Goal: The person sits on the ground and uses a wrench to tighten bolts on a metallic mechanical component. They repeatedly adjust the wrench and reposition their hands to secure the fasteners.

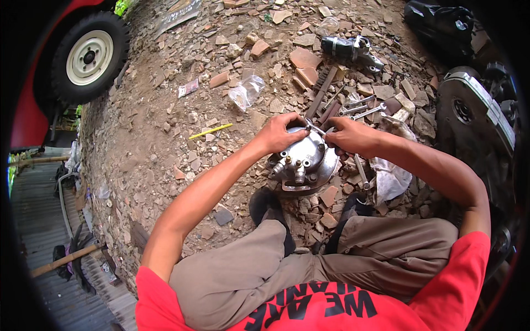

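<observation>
A round, domed metal engine part (307, 152) stands on the ground in front of my feet, with several bolts and small brass and silver fittings on its near side. My left hand (279, 134) is curled over its far left edge, the thumb lying on the dome. At the far edge, a slim wrench (317, 129) reaches from near the left fingertips to the right hand. My right hand (350, 136) is closed around the wrench's near end. The left fingertips are partly hidden, so what they press on there is unclear.
Loose wrenches (369, 112) lie beyond my right hand, another wrench (361, 172) beside the part. Nearby are a dirty cloth (391, 179) and a black-and-silver motor (352, 51). Engine casings (466, 107) stand at right, a vehicle wheel (89, 57) at far left. Broken tiles cover the ground.
</observation>
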